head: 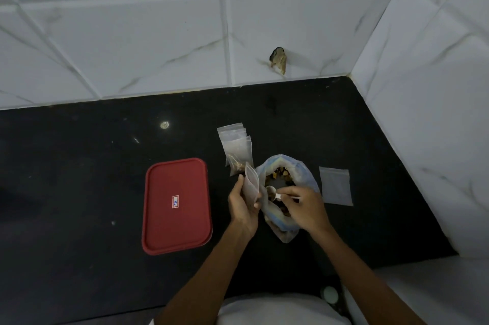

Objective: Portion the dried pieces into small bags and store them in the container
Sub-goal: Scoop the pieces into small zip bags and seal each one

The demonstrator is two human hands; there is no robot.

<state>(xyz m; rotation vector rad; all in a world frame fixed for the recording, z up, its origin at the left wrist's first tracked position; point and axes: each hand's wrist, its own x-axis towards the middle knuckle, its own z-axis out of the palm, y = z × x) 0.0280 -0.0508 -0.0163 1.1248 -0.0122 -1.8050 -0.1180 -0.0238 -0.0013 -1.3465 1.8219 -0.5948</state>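
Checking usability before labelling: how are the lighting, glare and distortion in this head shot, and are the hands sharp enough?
Head view: dim overall, and the black countertop swallows detail. Head view: one small glare spot on it. Head view: wide-angle bending curves the joints of the wall tiles. Head view: left hand and right hand are readable but slightly soft; the spoon is small and indistinct.

a black countertop [79, 166] was seen. a red-lidded container [176, 205] was set on it at the left. a large open bag of dried pieces [303, 167] was placed to its right. small bags [232, 139] were stacked just beyond, one partly filled. an empty bag [335, 186] was laid flat further right.
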